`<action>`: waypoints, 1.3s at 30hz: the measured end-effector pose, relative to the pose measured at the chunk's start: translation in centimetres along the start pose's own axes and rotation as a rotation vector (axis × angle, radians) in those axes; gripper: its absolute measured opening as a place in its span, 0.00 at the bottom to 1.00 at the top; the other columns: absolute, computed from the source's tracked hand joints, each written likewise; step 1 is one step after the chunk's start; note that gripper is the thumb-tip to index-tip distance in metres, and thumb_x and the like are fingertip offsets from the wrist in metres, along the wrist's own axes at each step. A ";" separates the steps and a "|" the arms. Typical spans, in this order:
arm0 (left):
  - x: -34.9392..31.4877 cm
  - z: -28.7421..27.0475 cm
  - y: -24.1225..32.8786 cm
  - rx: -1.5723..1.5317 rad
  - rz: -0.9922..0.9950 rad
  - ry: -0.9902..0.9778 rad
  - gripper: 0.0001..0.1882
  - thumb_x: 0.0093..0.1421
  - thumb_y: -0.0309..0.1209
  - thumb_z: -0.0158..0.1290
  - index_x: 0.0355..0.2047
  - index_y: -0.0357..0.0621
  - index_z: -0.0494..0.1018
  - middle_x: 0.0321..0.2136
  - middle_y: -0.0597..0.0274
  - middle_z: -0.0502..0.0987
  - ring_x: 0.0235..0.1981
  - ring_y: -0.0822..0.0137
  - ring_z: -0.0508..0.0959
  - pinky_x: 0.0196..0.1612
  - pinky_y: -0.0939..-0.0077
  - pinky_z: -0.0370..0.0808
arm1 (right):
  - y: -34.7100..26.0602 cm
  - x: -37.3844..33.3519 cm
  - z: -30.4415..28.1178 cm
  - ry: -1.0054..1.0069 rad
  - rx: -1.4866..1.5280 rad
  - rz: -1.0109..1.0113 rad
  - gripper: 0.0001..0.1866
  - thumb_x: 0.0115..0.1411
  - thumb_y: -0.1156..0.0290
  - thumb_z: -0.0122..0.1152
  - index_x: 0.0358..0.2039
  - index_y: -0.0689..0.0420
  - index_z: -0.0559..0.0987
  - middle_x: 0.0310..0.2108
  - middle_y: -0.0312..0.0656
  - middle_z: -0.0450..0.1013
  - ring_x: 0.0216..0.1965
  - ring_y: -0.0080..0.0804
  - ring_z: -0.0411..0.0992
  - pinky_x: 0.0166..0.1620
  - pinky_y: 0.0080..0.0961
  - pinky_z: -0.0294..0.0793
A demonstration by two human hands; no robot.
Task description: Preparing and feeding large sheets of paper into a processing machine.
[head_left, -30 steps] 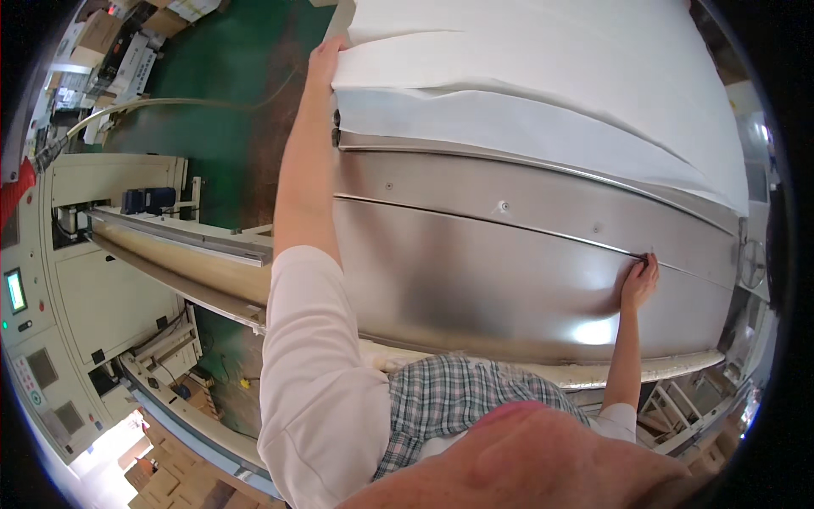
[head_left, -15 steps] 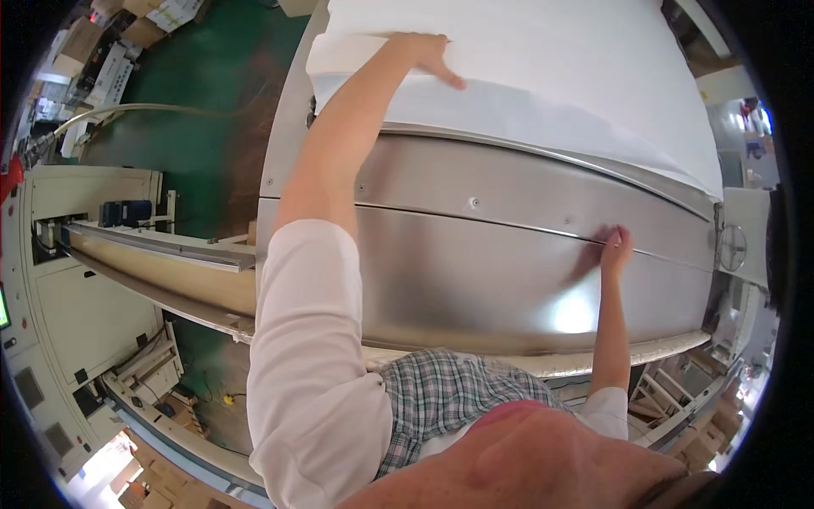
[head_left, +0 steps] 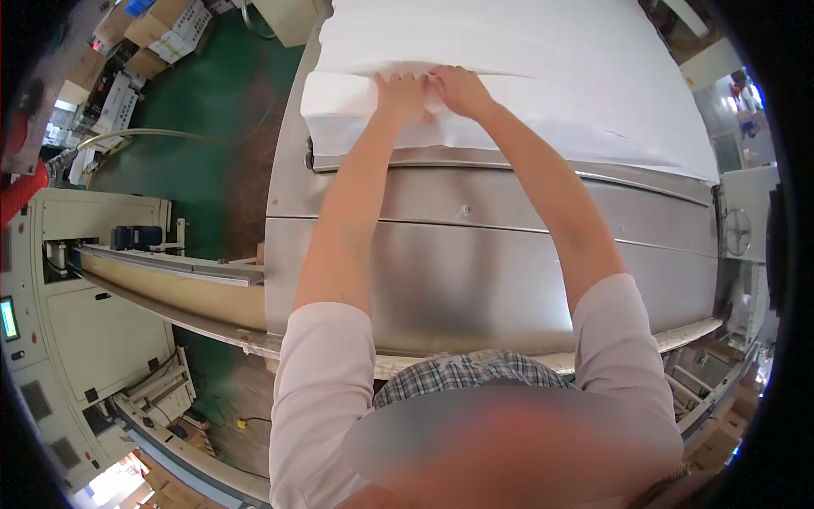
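A thick stack of large white sheets lies on a steel table in front of me. Both arms reach forward over the steel top. My left hand presses down on the near edge of the stack, fingers curled onto the top sheets. My right hand sits right beside it, touching it, fingers also pinching the top sheets at the same edge. The sheets bulge slightly between the two hands.
A cream machine cabinet with a small motor stands at the left. A slanted metal rail runs from it toward the table. Green floor and cardboard boxes lie at upper left.
My right hand left the steel table's right side and swung up to the stack's near edge. My left hand slid from the stack's left corner to the middle, meeting the right.
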State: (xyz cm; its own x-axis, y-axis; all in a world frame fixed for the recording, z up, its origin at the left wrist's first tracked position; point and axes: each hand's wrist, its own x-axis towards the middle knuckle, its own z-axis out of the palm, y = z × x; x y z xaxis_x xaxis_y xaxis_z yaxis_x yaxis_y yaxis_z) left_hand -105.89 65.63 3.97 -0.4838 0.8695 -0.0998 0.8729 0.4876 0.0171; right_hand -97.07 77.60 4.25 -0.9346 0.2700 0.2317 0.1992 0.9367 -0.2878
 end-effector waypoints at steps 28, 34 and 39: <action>3.0 -2.1 9.7 0.218 -0.792 -0.403 0.47 0.36 0.21 0.60 0.56 0.53 0.48 0.57 0.64 0.54 0.57 0.48 0.53 0.50 0.37 0.57 | 52.7 -26.0 -26.2 -0.640 -0.329 0.327 0.54 0.22 0.52 0.73 0.55 0.43 0.59 0.54 0.38 0.59 0.57 0.42 0.53 0.50 0.54 0.55; 1.9 -0.3 2.3 0.301 -0.610 -0.338 0.42 0.33 0.23 0.59 0.51 0.49 0.53 0.52 0.56 0.60 0.55 0.53 0.59 0.53 0.53 0.58 | 66.4 -29.7 -30.9 -0.808 -0.537 0.521 0.60 0.13 0.65 0.75 0.55 0.44 0.59 0.51 0.41 0.61 0.53 0.45 0.58 0.53 0.47 0.57; 4.2 3.8 2.3 0.182 -0.518 -0.283 0.42 0.32 0.24 0.59 0.50 0.48 0.54 0.50 0.55 0.62 0.54 0.55 0.60 0.53 0.55 0.57 | 78.3 -41.3 -34.3 -0.078 -0.211 -0.224 0.20 0.43 0.63 0.58 0.40 0.49 0.74 0.46 0.45 0.66 0.52 0.45 0.58 0.54 0.43 0.55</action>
State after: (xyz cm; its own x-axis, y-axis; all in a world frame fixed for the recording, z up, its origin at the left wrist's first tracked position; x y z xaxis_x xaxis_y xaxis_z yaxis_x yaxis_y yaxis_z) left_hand -105.68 70.07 -0.23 -0.8337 0.4570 -0.3100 0.5383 0.7979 -0.2713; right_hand -32.80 147.49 4.01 -0.9803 0.0410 0.1934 0.0346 0.9987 -0.0365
